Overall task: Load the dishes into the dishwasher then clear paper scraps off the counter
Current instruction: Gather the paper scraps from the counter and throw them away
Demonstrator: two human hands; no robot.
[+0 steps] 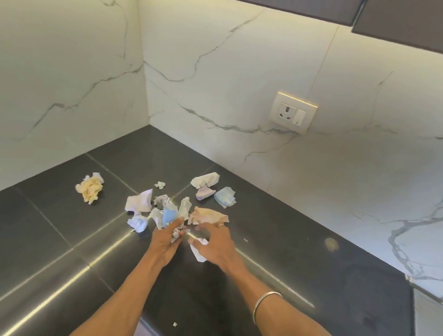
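Several crumpled paper scraps lie on the dark counter (39, 229). A yellow wad (90, 187) sits apart on the left. A white piece (139, 200) and a blue-and-white cluster (168, 213) lie in the middle, a beige scrap (209, 216) just right of them. A white scrap (205, 180), a lilac one (204, 193) and a pale blue one (225, 197) lie near the back wall. My left hand (166, 242) cups a small crumpled scrap (176, 232). My right hand (214, 242), fingers spread, hovers over a white scrap (198, 254).
Marble walls (225, 84) meet in a corner behind the scraps. A wall socket (294, 112) sits on the back wall. A tiny paper bit (175, 324) lies near the counter's front edge. A white ledge (439, 292) borders the counter at the right.
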